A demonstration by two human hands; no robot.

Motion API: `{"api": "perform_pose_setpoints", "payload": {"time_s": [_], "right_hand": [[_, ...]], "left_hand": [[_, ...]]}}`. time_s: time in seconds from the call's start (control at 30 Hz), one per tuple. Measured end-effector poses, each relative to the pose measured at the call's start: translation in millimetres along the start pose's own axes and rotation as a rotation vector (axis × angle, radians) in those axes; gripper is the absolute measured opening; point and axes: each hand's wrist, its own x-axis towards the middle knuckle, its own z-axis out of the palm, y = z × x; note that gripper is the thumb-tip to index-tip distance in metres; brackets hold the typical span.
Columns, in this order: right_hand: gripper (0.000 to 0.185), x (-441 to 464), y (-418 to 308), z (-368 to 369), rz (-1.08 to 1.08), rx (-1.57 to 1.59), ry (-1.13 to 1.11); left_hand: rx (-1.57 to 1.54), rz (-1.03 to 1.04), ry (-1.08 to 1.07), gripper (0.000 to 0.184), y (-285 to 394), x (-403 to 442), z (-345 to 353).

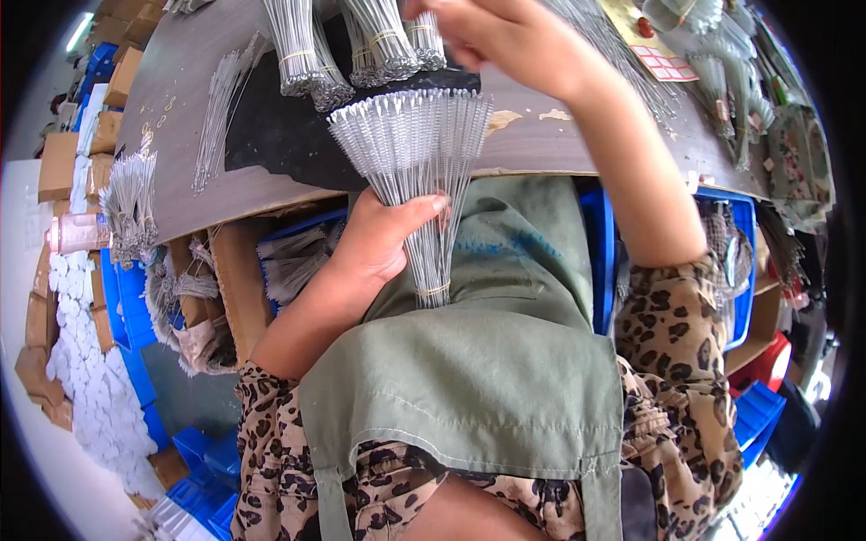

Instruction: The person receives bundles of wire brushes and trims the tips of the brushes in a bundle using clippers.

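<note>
My left hand (379,230) is wrapped round a bundle of thin wire brushes (410,144), like straw-cleaning brushes, held above my apron. Their white bristle ends fan out upward, and a rubber band (432,290) ties the wire stems near the bottom. Up at the top of the view, my right hand (505,36) is beside a banded wire bundle (426,45) on the table. Motion smears its fingers, so I cannot tell whether they grip anything. More banded wire bundles (383,41) lie just left of it, with looped ends towards me.
The grey table (180,108) carries a black mat (271,135) and loose wires (221,113) at the left. More bristled bundles (722,81) lie at the far right. Blue bins (744,261) and a cardboard box (239,288) sit below the table edge.
</note>
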Motion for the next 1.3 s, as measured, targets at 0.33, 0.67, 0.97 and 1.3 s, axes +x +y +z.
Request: {"api": "perform_pose_setpoints", "payload": {"time_s": [0.33, 0.67, 0.97, 1.3], "right_hand": [[0.052, 7, 28, 41, 0.280, 0.287, -0.371], [0.024, -5, 38, 38, 0.210, 0.590, -0.424], [0.021, -1, 41, 42, 0.153, 0.626, -0.457], [0.025, -2, 50, 40, 0.173, 0.564, -0.510]], "left_hand": [[-0.027, 0.078, 0.065, 0.018, -1, -13, -7], [-0.030, 0.030, 0.034, 0.022, -5, -9, -17], [-0.102, 0.048, 0.021, 0.025, -2, -9, -19], [-0.122, 0.044, 0.050, 0.032, 1, -8, -14]]}}
